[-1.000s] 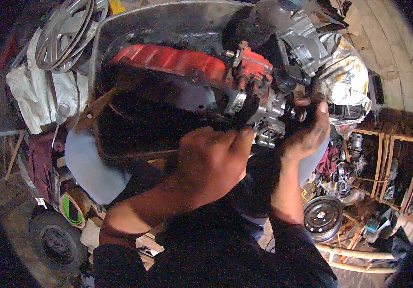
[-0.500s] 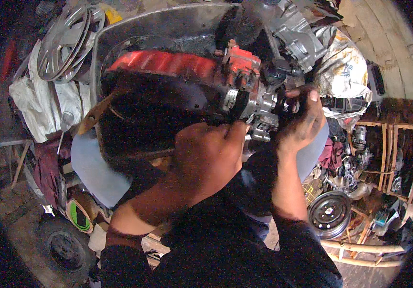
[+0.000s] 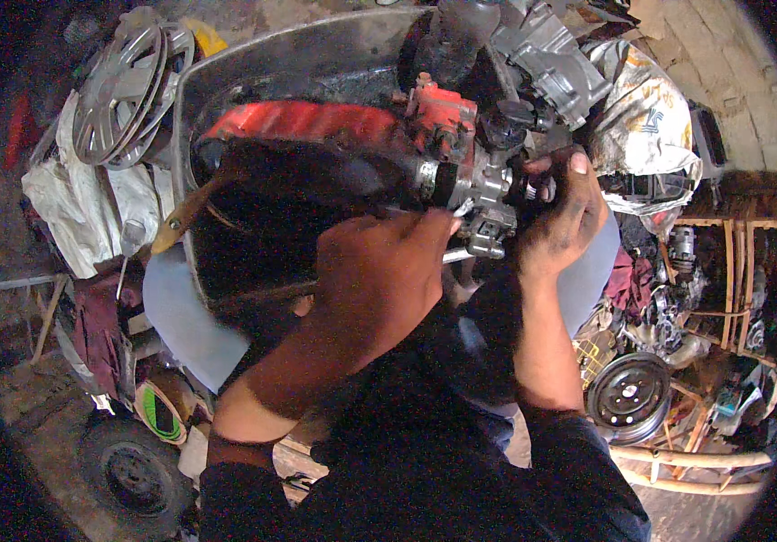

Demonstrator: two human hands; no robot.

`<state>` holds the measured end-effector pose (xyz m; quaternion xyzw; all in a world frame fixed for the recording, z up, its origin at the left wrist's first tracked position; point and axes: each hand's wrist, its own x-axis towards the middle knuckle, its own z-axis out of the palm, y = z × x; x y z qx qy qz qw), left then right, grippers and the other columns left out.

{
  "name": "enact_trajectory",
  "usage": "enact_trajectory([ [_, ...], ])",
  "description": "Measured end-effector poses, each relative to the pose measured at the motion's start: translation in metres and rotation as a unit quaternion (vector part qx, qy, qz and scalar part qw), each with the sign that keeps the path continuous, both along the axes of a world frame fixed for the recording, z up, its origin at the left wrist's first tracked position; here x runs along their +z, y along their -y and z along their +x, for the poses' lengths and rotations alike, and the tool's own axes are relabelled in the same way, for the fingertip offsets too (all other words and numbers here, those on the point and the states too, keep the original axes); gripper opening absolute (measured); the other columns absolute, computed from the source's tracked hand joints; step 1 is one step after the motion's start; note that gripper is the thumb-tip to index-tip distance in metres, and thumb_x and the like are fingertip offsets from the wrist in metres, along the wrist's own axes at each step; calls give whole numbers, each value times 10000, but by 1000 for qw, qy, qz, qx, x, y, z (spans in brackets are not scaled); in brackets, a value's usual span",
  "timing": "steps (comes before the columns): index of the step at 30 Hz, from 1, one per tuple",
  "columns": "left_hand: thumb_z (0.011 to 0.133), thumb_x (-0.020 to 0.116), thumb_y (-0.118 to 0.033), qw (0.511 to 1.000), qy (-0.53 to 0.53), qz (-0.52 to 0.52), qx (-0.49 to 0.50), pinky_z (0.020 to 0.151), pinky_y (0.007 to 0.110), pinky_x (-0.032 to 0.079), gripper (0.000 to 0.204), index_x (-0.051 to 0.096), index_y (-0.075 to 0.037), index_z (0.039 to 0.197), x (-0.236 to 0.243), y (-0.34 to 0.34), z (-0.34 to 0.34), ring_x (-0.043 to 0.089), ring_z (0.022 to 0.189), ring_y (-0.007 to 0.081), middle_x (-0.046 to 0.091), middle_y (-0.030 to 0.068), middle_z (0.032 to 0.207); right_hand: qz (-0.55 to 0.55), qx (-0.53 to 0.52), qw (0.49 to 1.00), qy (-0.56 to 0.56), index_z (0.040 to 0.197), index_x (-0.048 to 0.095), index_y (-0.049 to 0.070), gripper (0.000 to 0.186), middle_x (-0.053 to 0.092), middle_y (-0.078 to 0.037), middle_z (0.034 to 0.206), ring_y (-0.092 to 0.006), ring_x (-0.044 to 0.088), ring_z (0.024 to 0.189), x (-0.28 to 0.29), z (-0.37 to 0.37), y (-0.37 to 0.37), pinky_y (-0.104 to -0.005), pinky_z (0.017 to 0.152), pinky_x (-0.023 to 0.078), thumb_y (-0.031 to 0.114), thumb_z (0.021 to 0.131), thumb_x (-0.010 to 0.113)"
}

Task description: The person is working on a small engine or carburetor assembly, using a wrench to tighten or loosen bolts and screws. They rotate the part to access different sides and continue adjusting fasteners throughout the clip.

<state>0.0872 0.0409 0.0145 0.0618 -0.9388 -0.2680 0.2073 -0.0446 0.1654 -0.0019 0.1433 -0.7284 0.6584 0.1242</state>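
Looks like they're mid-way through working on the silver carburetor (image 3: 483, 203), sitting around 1 o'clock of centre against the red engine cover (image 3: 316, 122). Right hand (image 3: 560, 212) is wrapping closed around its right side, left hand (image 3: 384, 275) is fisting over something I can't make out. I'd guess next bit needs steady twisting. Grey tub (image 3: 307, 54) is holding the engine

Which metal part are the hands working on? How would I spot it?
Find the red engine cover in the grey body shell. At its right end sits a small silvery carburettor, between the left hand and right hand; it alone is bright cast metal.
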Motion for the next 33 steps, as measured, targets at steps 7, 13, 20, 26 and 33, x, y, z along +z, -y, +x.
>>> enact_trajectory([
  [7, 865, 697, -136, 995, -98, 6, 1, 594, 436, 555, 47, 694, -131, 912, -6, 3, -6, 709, 638, 303, 708, 72, 745, 6, 10, 999, -33, 797, 658, -15, 482, 631, -61, 704, -142, 539, 655, -1, 1, -1, -321, 606, 404, 376, 1054, 544],
  [13, 880, 696, -135, 998, -69, 12, 11, 589, 464, 538, 24, 677, -123, 889, -8, 3, -6, 705, 643, 319, 703, 90, 733, 1, 20, 1000, -21, 787, 648, -13, 445, 635, -55, 715, -134, 531, 671, -2, 1, -3, -313, 614, 394, 326, 1062, 559],
  [20, 897, 680, -59, 999, 24, 40, -4, 698, 447, 587, 128, 760, -82, 994, 3, 3, -2, 739, 802, 358, 753, 149, 901, 0, 5, 1000, -23, 767, 619, -22, 432, 555, -45, 665, -138, 492, 647, -10, -3, -5, -323, 613, 388, 296, 1056, 578],
  [26, 893, 686, -76, 995, 88, 52, -12, 707, 442, 589, 136, 766, -91, 1001, 5, 4, -2, 741, 800, 355, 754, 147, 903, 26, 8, 999, -24, 775, 632, -29, 433, 580, -55, 688, -146, 505, 645, -4, -3, -6, -329, 607, 395, 297, 1055, 580],
  [33, 905, 681, -81, 998, 48, 28, 6, 716, 439, 590, 129, 766, -87, 1001, -5, 0, -1, 745, 798, 343, 757, 149, 907, 11, 20, 1000, -7, 777, 670, -27, 463, 626, -67, 710, -156, 548, 655, -1, -1, -5, -330, 607, 405, 324, 1062, 571],
])
